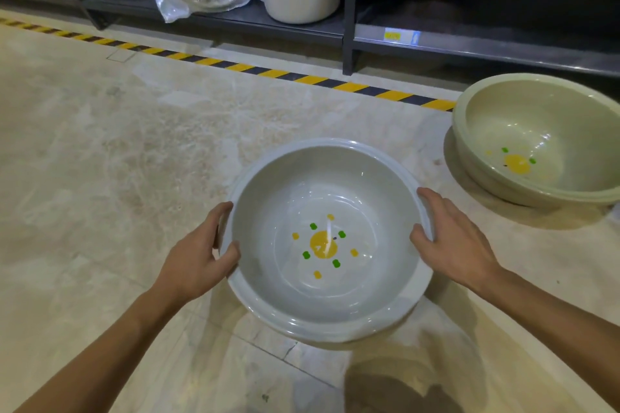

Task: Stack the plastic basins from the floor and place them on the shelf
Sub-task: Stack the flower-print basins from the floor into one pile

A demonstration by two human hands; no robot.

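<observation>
Fingers (pixel 423 195) of two hands grip one of two basins (pixel 327 322).

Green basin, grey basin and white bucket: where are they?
green basin (pixel 503 131): head view, inner wall.
grey basin (pixel 285 184): head view, inner wall.
white bucket (pixel 295 0): head view, side wall.

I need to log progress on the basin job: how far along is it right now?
Early stage. Done: nothing looks stacked yet. In hand: the left hand and right hand grip opposite rims of the grey basin. Left: the green basin sits apart on the floor, so the two need nesting, then placing on the shelf.
</observation>
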